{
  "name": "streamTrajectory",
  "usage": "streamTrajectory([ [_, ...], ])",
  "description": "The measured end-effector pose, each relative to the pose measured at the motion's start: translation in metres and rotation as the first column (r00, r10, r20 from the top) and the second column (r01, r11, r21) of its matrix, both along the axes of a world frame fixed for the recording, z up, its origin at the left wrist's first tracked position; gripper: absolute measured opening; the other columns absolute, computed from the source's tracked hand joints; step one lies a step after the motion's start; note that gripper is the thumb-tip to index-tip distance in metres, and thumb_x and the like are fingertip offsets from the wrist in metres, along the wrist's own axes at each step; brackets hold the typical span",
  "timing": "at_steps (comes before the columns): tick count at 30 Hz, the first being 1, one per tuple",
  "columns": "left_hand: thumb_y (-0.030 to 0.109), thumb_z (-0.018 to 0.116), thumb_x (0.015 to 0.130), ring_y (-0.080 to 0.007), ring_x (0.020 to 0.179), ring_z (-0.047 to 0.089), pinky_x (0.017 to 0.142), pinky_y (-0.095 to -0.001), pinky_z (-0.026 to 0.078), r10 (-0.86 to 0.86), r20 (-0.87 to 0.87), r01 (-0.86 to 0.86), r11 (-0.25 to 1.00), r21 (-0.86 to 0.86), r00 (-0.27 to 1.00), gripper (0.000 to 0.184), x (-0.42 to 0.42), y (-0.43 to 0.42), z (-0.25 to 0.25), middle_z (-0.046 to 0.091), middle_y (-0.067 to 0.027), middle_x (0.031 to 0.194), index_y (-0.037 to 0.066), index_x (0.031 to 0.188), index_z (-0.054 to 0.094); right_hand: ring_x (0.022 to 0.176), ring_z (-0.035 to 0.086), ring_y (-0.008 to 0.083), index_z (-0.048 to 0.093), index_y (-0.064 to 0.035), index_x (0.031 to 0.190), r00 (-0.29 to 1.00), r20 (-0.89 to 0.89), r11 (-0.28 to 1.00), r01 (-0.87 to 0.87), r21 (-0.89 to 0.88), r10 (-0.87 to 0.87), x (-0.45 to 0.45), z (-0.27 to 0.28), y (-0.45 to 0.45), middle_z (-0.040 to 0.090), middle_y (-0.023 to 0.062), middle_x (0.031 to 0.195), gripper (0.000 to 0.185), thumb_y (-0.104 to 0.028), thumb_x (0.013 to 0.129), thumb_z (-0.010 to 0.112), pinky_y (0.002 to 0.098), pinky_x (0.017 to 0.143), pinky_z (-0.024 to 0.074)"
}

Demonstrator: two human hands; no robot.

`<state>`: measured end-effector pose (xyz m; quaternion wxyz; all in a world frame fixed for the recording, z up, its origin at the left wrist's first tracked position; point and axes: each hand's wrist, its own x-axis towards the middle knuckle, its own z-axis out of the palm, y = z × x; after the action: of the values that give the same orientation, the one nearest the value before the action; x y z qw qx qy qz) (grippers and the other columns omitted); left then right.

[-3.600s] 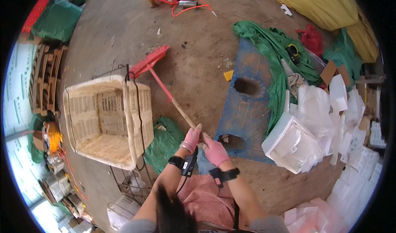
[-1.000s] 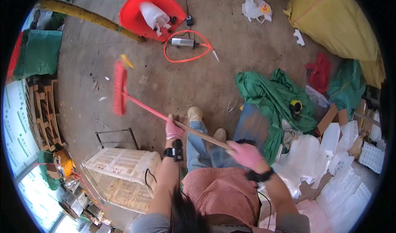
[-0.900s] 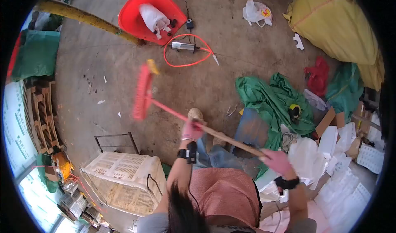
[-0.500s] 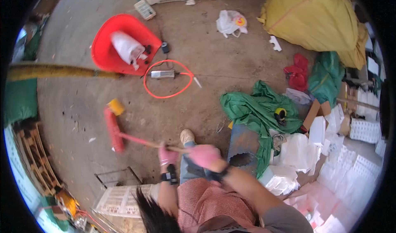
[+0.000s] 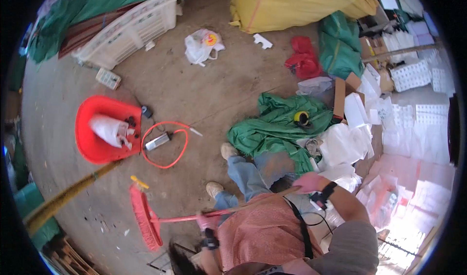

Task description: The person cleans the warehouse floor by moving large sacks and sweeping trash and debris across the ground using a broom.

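Observation:
A broom with a red bristle head (image 5: 145,219) and a pink-and-wooden stick slants across the lower middle, its bristles at floor level. My left hand (image 5: 208,222), in a pink glove, is closed around the lower stick in front of my body. My right hand (image 5: 309,182), also pink-gloved, grips the stick's upper end at my right side. A small yellow piece (image 5: 140,181) lies at the broom head's far end; whether it is attached I cannot tell. Beyond the broom is a red scoop (image 5: 87,147) containing a white bag (image 5: 108,130) and small dark bits.
A yellow-brown pole (image 5: 73,197) runs to the scoop. An orange hose (image 5: 181,156) loops on the floor beside it. Green sheeting (image 5: 265,121) lies to the right, near white packaging (image 5: 346,143). A white crate (image 5: 131,36) and yellow sack (image 5: 292,5) stand farther off.
The view has turned, and floor things appear lower and further left. My right hand has moved right and back with the stick's end, away from my left hand. Both hands still hold the broom.

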<state>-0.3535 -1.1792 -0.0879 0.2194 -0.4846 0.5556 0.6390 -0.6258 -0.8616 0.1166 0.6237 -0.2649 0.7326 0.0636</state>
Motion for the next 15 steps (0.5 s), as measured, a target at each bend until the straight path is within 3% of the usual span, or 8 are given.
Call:
streamTrajectory([
  [1, 0.033, 0.05, 0.074, -0.0207, 0.074, 0.05, 0.075, -0.0403, 0.042, -0.097, 0.044, 0.099, 0.994, -0.054, 0.994, 0.029, -0.07, 0.033, 0.068, 0.055, -0.004, 0.08, 0.007, 0.084, 0.051, 0.075, 0.057, 0.0309, 0.055, -0.0145, 0.09, 0.998, -0.061, 0.995, 0.034, 0.089, -0.028, 0.003, 0.011, 0.03, 0.059, 0.0131, 0.08, 0.03, -0.038, 0.072, 0.049, 0.0422, 0.064, 0.0442],
  [2, 0.032, 0.051, 0.074, -0.0218, 0.075, 0.05, 0.072, -0.0408, 0.042, 0.319, 0.073, -0.325, 0.885, 0.334, 0.945, 0.027, -0.085, 0.059, 0.061, 0.054, -0.005, 0.08, 0.007, 0.084, 0.051, 0.075, 0.057, 0.0311, 0.055, -0.013, 0.09, 0.992, -0.12, 0.982, 0.069, 0.176, -0.048, 0.013, 0.022, 0.059, 0.059, 0.0133, 0.08, 0.031, -0.038, 0.072, 0.049, 0.042, 0.064, 0.0444],
  [3, 0.03, 0.053, 0.074, -0.0229, 0.076, 0.05, 0.07, -0.0413, 0.043, 0.628, 0.323, -0.683, 0.493, 0.539, 0.708, 0.026, -0.1, 0.084, 0.053, 0.053, -0.006, 0.08, 0.006, 0.084, 0.051, 0.074, 0.057, 0.0318, 0.055, -0.0114, 0.09, 0.985, -0.127, 0.949, 0.151, 0.277, -0.119, 0.024, 0.032, 0.083, 0.059, 0.0138, 0.08, 0.032, -0.038, 0.073, 0.049, 0.0415, 0.064, 0.0446],
  [4, 0.031, 0.052, 0.075, -0.0236, 0.078, 0.05, 0.069, -0.0411, 0.043, 0.637, 0.569, -0.833, 0.229, 0.505, 0.52, 0.026, -0.152, 0.093, 0.096, 0.053, -0.0071, 0.081, 0.006, 0.084, 0.05, 0.074, 0.057, 0.0326, 0.055, -0.0097, 0.091, 0.973, -0.143, 0.903, 0.223, 0.368, -0.182, 0.037, 0.04, 0.109, 0.059, 0.0143, 0.081, 0.033, -0.038, 0.075, 0.048, 0.041, 0.064, 0.0449],
  [5, 0.028, 0.053, 0.076, -0.021, 0.078, 0.052, 0.069, -0.0363, 0.044, 0.578, 0.301, -0.576, 0.38, 0.724, 0.759, 0.025, -0.157, 0.114, 0.074, 0.054, -0.0075, 0.082, 0.006, 0.087, 0.05, 0.073, 0.057, 0.032, 0.054, -0.0083, 0.091, 0.965, -0.096, 0.91, 0.261, 0.322, -0.243, 0.064, 0.034, 0.15, 0.059, 0.0152, 0.08, 0.035, -0.04, 0.075, 0.049, 0.0402, 0.064, 0.0448],
  [7, 0.026, 0.052, 0.078, -0.0202, 0.081, 0.054, 0.071, -0.0338, 0.044, 0.393, 0.005, -0.219, 0.503, 0.836, 0.92, 0.024, -0.189, 0.138, 0.071, 0.055, -0.0081, 0.085, 0.006, 0.091, 0.05, 0.072, 0.057, 0.0303, 0.053, -0.0053, 0.089, 0.877, -0.042, 0.853, 0.477, 0.211, -0.479, 0.108, 0.03, 0.178, 0.058, 0.0165, 0.078, 0.039, -0.042, 0.075, 0.051, 0.0387, 0.063, 0.0441],
  [10, 0.029, 0.05, 0.081, -0.0243, 0.088, 0.052, 0.077, -0.0382, 0.043, 0.241, 0.059, -0.17, 0.47, 0.866, 0.969, 0.028, -0.294, 0.151, 0.143, 0.054, -0.0094, 0.092, 0.007, 0.098, 0.048, 0.067, 0.054, 0.0269, 0.051, -0.002, 0.083, 0.543, -0.128, 0.524, 0.837, 0.156, -0.83, 0.107, 0.058, 0.119, 0.056, 0.018, 0.072, 0.041, -0.041, 0.074, 0.056, 0.0381, 0.06, 0.0409],
  [15, 0.032, 0.05, 0.082, -0.0269, 0.097, 0.05, 0.087, -0.04, 0.039, 0.138, 0.049, -0.093, 0.33, 0.939, 0.989, 0.045, -0.353, 0.152, 0.154, 0.052, -0.0139, 0.104, 0.008, 0.118, 0.037, 0.063, 0.052, 0.0301, 0.05, 0.0, 0.08, 0.142, -0.473, 0.272, 0.937, -0.218, -0.87, 0.009, 0.049, 0.04, 0.052, 0.019, 0.069, 0.034, -0.033, 0.076, 0.056, 0.0397, 0.056, 0.0385],
])
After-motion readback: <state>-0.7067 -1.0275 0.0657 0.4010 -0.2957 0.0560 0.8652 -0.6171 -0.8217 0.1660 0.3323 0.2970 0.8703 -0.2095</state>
